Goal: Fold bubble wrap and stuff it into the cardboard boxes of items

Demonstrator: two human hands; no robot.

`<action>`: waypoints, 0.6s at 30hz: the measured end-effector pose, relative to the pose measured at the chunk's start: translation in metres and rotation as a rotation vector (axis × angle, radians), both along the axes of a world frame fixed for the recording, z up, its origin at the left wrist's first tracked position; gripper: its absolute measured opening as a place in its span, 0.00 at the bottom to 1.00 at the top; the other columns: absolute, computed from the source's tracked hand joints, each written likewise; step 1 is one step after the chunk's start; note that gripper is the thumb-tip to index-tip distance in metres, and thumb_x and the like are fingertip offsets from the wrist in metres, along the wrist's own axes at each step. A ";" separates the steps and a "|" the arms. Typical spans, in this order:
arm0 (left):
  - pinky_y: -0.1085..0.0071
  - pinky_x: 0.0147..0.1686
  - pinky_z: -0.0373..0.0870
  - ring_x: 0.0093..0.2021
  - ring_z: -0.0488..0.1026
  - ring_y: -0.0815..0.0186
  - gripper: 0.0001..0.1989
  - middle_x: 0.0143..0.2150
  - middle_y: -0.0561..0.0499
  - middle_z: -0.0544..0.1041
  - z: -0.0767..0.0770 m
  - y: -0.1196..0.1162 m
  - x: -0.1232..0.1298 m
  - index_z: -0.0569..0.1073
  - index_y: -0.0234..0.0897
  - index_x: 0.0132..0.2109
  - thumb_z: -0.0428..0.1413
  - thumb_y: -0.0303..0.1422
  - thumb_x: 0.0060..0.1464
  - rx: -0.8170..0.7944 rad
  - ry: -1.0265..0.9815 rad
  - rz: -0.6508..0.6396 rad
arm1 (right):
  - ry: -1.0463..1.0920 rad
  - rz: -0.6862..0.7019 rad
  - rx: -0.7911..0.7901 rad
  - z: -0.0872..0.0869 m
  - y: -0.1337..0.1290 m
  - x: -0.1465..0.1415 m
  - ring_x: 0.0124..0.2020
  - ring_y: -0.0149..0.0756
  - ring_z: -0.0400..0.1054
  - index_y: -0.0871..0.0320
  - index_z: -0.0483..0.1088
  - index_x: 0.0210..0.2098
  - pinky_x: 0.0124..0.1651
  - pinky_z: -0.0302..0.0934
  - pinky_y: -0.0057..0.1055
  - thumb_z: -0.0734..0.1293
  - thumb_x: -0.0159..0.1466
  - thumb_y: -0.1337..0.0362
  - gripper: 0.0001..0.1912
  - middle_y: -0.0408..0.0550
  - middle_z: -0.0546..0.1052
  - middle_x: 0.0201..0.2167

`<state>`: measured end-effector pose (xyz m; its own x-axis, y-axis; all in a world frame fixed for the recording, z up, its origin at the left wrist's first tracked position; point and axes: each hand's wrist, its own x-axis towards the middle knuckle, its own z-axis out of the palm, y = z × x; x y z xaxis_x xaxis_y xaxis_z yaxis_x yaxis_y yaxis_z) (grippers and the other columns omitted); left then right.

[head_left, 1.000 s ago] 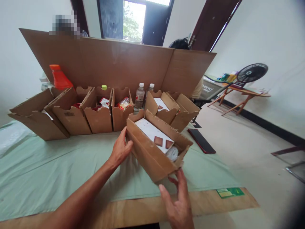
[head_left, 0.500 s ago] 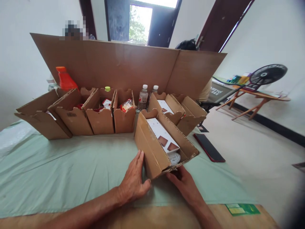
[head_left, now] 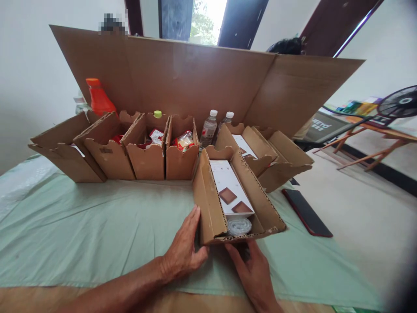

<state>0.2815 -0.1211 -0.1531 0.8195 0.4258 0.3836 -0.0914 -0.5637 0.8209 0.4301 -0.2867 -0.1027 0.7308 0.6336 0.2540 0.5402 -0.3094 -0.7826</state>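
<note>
1. The left hand has its fingers stretched along the left side of the cardboard box, with the thumb apart from them near the lower front corner.
2. The right hand is at the near end, thumb and fingertips against the lower edge; some fingers are hidden, so I cannot tell how firmly it holds.
3. The box is on the green cloth, between the hands and the other boxes. It has just been turned, so its near end now faces the person, and its white carton and clear roll are more easily reached, I judge.
4. One second ago, the left hand was at the far corner and the box lay more slanting.
5. The row of four boxes seems unchanged; only the view has shifted.
</note>
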 end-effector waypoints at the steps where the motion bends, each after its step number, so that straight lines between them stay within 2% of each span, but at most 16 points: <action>1: 0.40 0.73 0.52 0.77 0.47 0.43 0.52 0.79 0.39 0.46 -0.001 0.000 0.000 0.36 0.45 0.78 0.57 0.28 0.54 -0.007 -0.013 0.003 | -0.026 0.001 0.011 -0.003 0.001 -0.001 0.37 0.47 0.79 0.55 0.75 0.43 0.42 0.74 0.39 0.69 0.63 0.46 0.19 0.50 0.83 0.37; 7: 0.42 0.74 0.50 0.78 0.47 0.47 0.48 0.79 0.41 0.48 0.003 0.004 -0.002 0.40 0.44 0.78 0.54 0.25 0.56 -0.094 -0.035 0.020 | -0.193 0.015 0.029 -0.009 0.012 0.002 0.37 0.45 0.78 0.57 0.75 0.45 0.42 0.74 0.39 0.68 0.66 0.46 0.20 0.52 0.82 0.37; 10: 0.44 0.74 0.52 0.77 0.50 0.48 0.44 0.78 0.41 0.52 0.005 0.003 -0.002 0.44 0.42 0.77 0.53 0.25 0.58 -0.127 -0.027 0.060 | -0.252 0.038 0.036 -0.008 0.018 0.005 0.36 0.44 0.78 0.58 0.75 0.45 0.39 0.74 0.37 0.67 0.68 0.46 0.21 0.52 0.82 0.37; 14: 0.45 0.72 0.58 0.75 0.56 0.50 0.42 0.76 0.41 0.57 0.003 -0.002 -0.002 0.48 0.44 0.77 0.54 0.25 0.60 -0.107 -0.055 0.124 | -0.343 0.063 0.053 -0.007 0.018 0.007 0.34 0.42 0.77 0.57 0.74 0.46 0.36 0.73 0.34 0.67 0.70 0.48 0.19 0.50 0.81 0.36; 18: 0.45 0.71 0.61 0.74 0.58 0.50 0.42 0.76 0.42 0.59 0.001 -0.008 -0.004 0.49 0.47 0.76 0.54 0.24 0.60 -0.072 -0.105 0.135 | -0.480 0.067 0.103 -0.008 0.013 0.008 0.32 0.39 0.75 0.55 0.72 0.44 0.35 0.71 0.32 0.66 0.71 0.50 0.14 0.46 0.79 0.33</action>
<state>0.2780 -0.1292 -0.1524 0.7099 0.5585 0.4290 -0.1065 -0.5171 0.8493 0.4385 -0.2735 -0.1107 0.4742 0.6293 0.6157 0.8634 -0.1957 -0.4649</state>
